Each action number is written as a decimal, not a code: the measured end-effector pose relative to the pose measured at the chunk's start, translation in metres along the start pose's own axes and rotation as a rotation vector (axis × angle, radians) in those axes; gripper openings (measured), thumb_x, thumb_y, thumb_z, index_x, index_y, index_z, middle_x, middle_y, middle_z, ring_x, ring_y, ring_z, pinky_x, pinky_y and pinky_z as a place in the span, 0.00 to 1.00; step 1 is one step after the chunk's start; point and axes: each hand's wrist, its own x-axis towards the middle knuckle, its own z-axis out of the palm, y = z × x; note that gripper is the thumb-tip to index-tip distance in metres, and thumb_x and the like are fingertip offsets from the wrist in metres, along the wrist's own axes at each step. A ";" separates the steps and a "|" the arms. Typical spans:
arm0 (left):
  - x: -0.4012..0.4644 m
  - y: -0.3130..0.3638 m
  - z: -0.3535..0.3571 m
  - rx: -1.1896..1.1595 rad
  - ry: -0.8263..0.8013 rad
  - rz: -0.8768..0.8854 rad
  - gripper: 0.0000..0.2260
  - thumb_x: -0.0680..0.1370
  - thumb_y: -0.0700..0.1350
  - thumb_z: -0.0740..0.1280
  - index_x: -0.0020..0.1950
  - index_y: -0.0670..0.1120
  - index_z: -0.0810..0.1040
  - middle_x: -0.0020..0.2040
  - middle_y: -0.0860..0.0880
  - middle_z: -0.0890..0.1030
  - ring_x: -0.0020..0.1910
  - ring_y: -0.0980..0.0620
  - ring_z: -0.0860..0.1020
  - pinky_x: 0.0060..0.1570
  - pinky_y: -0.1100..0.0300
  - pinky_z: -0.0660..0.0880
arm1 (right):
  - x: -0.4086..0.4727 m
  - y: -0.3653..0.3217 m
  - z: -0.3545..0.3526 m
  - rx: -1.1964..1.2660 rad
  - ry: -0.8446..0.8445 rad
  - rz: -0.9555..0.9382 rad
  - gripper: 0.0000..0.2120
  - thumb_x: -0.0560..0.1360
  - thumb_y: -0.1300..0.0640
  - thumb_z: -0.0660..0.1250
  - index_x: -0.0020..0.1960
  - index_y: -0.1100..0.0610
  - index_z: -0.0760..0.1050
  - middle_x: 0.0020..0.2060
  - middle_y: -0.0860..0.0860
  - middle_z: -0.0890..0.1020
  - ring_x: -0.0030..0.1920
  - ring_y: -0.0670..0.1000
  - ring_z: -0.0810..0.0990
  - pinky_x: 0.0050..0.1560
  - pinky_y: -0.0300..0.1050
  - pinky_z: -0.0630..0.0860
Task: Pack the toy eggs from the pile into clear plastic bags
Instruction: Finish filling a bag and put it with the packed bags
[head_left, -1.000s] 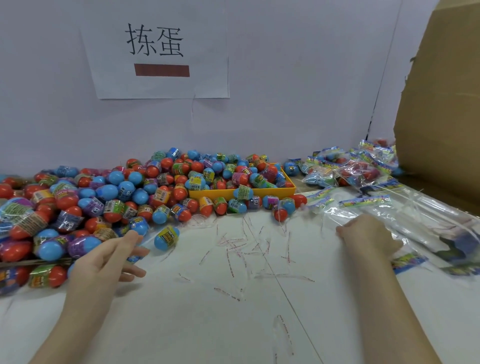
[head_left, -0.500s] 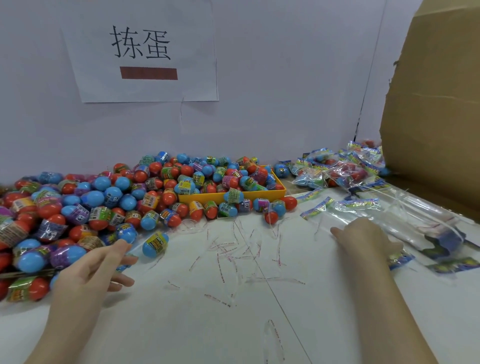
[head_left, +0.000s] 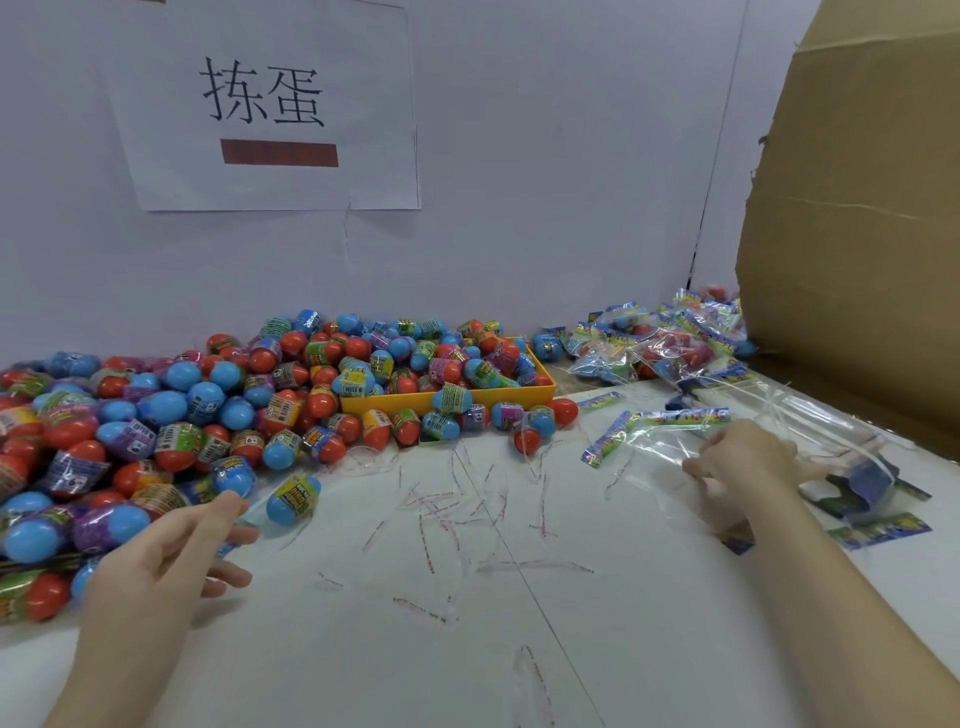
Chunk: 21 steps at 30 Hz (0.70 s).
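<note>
Pinching the edge of a clear plastic bag (head_left: 660, 441) at three o'clock, the right hand (head_left: 748, 457) curls over its crinkled film and printed header strip. At nine o'clock, the left hand (head_left: 171, 545) reaches with relaxed, spread fingers, holding nothing, beside the pile of toy eggs (head_left: 208, 415): glossy red and blue shells in bright shrink-wrap labels, spilling from a yellow tray (head_left: 540, 387).

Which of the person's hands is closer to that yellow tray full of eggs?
Neither clearly. The left hand lies well to the left of the yellow tray, at the pile's edge; the right hand sits to its right on the bags.
</note>
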 end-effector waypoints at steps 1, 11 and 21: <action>-0.001 0.000 0.000 0.009 0.007 0.005 0.10 0.77 0.50 0.59 0.41 0.48 0.76 0.44 0.45 0.80 0.39 0.38 0.76 0.40 0.51 0.71 | -0.001 0.000 -0.002 0.008 0.051 -0.016 0.12 0.71 0.48 0.70 0.51 0.53 0.77 0.53 0.54 0.78 0.61 0.58 0.69 0.67 0.57 0.57; -0.007 0.000 0.002 0.017 0.061 0.063 0.19 0.65 0.62 0.59 0.41 0.49 0.78 0.43 0.47 0.81 0.37 0.40 0.77 0.38 0.52 0.72 | 0.001 -0.014 -0.053 -0.158 0.156 -0.210 0.06 0.76 0.58 0.61 0.42 0.56 0.73 0.37 0.53 0.72 0.43 0.55 0.69 0.64 0.59 0.55; -0.006 -0.001 0.003 0.014 0.078 0.086 0.16 0.66 0.61 0.59 0.41 0.51 0.78 0.43 0.47 0.81 0.37 0.42 0.78 0.35 0.58 0.75 | -0.020 -0.005 -0.061 0.143 0.730 -0.474 0.10 0.75 0.62 0.61 0.43 0.56 0.82 0.34 0.58 0.80 0.34 0.56 0.70 0.48 0.49 0.57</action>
